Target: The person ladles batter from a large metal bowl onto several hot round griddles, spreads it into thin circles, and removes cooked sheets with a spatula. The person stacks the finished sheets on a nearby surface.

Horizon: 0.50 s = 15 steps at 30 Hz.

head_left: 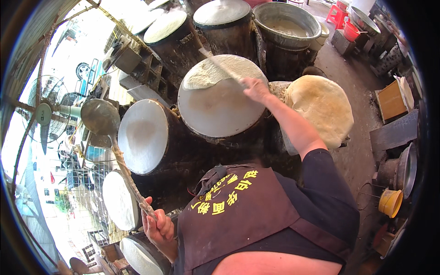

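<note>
My right hand (255, 90) grips a pale wooden stick (219, 64), which lies over the cream batter (198, 73) covering the back part of a large round griddle (220, 112); the griddle's front part is bare, with a brown patch. My left hand (158, 227) is closed round the long, crusted handle of a ladle (98, 115), whose dark round bowl is raised at the left, beside a smaller bare griddle (141, 136). A stack of browned flatbreads (318, 110) sits just right of the central griddle.
More griddles (162, 27) on dark drums stand behind and at lower left. A metal basin (286, 20) is at the back. A fan (43, 113) and wire mesh edge the left. Buckets (389, 201), boards and pans line the right side beside the concrete floor.
</note>
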### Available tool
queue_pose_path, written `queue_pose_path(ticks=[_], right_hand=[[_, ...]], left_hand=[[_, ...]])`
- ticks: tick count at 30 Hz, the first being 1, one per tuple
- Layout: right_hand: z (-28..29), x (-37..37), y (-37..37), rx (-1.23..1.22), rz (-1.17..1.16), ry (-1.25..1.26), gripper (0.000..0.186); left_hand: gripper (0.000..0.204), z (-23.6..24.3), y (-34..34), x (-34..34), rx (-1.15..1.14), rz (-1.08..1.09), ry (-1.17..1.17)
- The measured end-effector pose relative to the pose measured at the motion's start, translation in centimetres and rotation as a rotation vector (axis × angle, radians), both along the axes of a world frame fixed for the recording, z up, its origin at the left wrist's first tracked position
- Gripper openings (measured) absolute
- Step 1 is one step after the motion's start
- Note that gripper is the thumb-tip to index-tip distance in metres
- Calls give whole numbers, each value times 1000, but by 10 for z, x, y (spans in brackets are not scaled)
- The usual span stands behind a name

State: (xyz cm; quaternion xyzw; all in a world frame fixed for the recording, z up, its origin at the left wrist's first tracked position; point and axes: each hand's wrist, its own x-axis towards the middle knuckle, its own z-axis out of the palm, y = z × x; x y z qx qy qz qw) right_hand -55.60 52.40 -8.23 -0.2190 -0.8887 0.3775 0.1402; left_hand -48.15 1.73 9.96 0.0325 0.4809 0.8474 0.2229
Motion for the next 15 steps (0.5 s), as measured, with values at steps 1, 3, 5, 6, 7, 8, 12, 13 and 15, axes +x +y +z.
queue_pose_path(ticks=[1,3,5,6,7,8,12,13,15], right_hand=[[4,-2,-15,-13,73,-49,42],[2,8,-31,-40,204,0,42],[15,23,-22,-110,288,7,41],[13,26,-10,-130,243,-4,42],[12,27,6,-148,189,-17,42],[7,17,19,-65,112,23,43],[-10,-13,33,73,83,5,43],[-10,-22,27,61,160,-35,43],[-8,-10,7,-54,320,29,43]], left_hand=[[53,0,-1,0,37,-25,3],[54,0,-2,-1,114,-79,6],[54,0,-5,1,106,-74,26],[54,0,-7,3,103,-67,37],[54,0,-5,3,102,-58,34],[54,3,-2,3,100,-45,27],[53,10,7,3,90,-12,-41],[53,11,7,5,86,1,-47],[52,10,4,7,93,15,-58]])
